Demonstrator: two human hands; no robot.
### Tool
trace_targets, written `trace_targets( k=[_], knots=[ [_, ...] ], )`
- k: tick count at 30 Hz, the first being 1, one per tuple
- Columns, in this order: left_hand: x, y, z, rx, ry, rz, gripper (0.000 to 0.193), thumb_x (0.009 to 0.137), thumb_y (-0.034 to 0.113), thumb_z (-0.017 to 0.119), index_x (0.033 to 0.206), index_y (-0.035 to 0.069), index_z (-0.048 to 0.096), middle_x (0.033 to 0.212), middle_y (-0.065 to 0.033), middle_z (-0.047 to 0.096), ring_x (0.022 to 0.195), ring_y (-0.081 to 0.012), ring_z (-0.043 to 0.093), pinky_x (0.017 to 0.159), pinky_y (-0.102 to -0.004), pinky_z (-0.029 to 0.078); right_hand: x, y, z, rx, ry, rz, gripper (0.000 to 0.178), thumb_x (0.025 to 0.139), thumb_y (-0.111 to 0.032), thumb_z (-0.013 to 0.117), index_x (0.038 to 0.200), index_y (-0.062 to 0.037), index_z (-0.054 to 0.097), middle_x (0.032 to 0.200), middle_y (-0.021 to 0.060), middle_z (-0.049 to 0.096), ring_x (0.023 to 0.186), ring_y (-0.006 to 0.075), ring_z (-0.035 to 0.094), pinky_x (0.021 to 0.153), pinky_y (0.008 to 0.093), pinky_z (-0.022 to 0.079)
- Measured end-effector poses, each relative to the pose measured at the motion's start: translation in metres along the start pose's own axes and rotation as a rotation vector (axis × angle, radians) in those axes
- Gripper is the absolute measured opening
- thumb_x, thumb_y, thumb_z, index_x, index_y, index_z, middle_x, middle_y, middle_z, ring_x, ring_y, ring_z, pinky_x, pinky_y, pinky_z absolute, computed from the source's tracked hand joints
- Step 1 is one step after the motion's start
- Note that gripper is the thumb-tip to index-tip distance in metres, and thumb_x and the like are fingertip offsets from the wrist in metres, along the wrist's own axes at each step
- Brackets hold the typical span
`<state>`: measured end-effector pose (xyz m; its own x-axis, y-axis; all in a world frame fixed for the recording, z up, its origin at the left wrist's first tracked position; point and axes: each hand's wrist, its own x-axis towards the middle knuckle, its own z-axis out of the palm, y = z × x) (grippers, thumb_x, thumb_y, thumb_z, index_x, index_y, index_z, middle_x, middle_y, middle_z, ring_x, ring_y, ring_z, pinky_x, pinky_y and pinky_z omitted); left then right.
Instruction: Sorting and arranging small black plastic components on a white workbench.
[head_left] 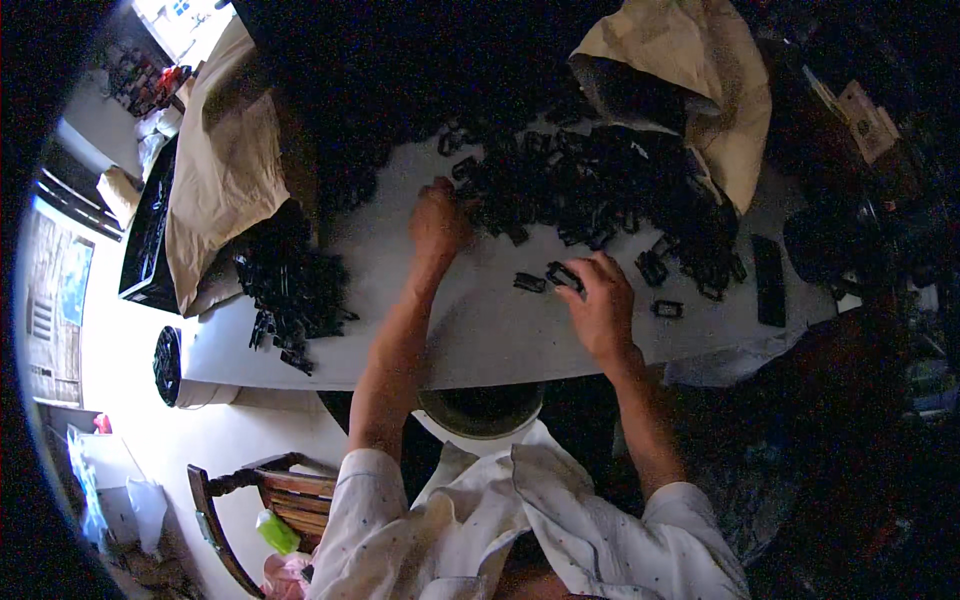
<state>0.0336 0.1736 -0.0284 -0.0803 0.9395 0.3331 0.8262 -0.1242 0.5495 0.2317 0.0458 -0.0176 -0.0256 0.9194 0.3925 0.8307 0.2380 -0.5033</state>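
A large heap of small black plastic parts point(560, 170) covers the far middle of the grey-white table point(480, 340). My right hand point(605, 305) pinches one black rectangular plastic part point(565, 276) between thumb and fingers, just above the table. Close to its left lies a loose black part point(529, 283). My left hand point(440, 225) reaches to the left edge of the heap, its fingers dark and partly hidden, so what they grip is unclear. Another loose part point(667, 309) rests to the right of my right hand.
A second pile of thin black parts point(290, 300) sits at the table's left, beside a brown paper sack point(225, 190) and a black crate point(148, 250). Another paper sack point(735, 100) stands far right. A flat black strip point(768, 280) lies at right. Below the front edge is a round tub point(480, 415); a wooden chair point(295, 500) stands left.
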Motion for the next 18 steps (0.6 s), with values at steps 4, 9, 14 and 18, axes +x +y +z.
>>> trace_targets(
  k=[4, 9, 14, 18],
  knots=[
    [-0.003, -0.030, -0.002, 0.105, -0.059, 0.075, 0.028, 0.072, 0.013, 0.060, 0.093, -0.001, 0.049, 0.088, -0.0223, 0.054, 0.080, -0.0391, 0.055, 0.063, -0.0450, 0.045, 0.008, -0.024, 0.004, 0.018, -0.066, -0.067, 0.038, 0.061, -0.004, 0.071, 0.096, -0.0019, 0.057, 0.090, 0.0102, 0.052, 0.083, 0.0269, 0.053, 0.068, 0.0363, 0.045],
    [-0.027, -0.028, -0.035, 0.166, 0.002, 0.105, 0.023, 0.071, 0.006, 0.056, 0.091, -0.002, 0.049, 0.077, -0.0219, 0.055, 0.068, -0.0395, 0.055, 0.058, -0.0437, 0.045, 0.008, -0.023, 0.020, -0.066, -0.078, -0.114, 0.036, 0.061, -0.003, 0.070, 0.094, -0.0012, 0.057, 0.087, 0.0099, 0.049, 0.086, 0.0265, 0.052, 0.067, 0.0363, 0.045],
    [-0.052, -0.029, -0.070, -0.048, -0.131, -0.030, 0.022, 0.073, 0.002, 0.056, 0.095, 0.000, 0.052, 0.071, -0.0183, 0.056, 0.056, -0.0320, 0.055, 0.052, -0.0395, 0.046, 0.007, -0.018, 0.032, -0.160, -0.062, -0.197, 0.031, 0.063, -0.002, 0.068, 0.090, 0.0006, 0.055, 0.089, 0.0103, 0.048, 0.088, 0.0272, 0.051, 0.067, 0.0364, 0.046],
    [-0.092, -0.022, -0.086, -0.991, -0.376, -0.316, 0.027, 0.079, -0.001, 0.052, 0.106, 0.001, 0.053, 0.080, -0.0126, 0.059, 0.064, -0.0198, 0.058, 0.057, -0.0333, 0.050, 0.005, -0.016, 0.030, -0.183, -0.195, -0.165, 0.032, 0.064, 0.001, 0.066, 0.092, 0.0013, 0.052, 0.090, 0.0121, 0.048, 0.087, 0.0293, 0.052, 0.067, 0.0382, 0.046]
  ],
)
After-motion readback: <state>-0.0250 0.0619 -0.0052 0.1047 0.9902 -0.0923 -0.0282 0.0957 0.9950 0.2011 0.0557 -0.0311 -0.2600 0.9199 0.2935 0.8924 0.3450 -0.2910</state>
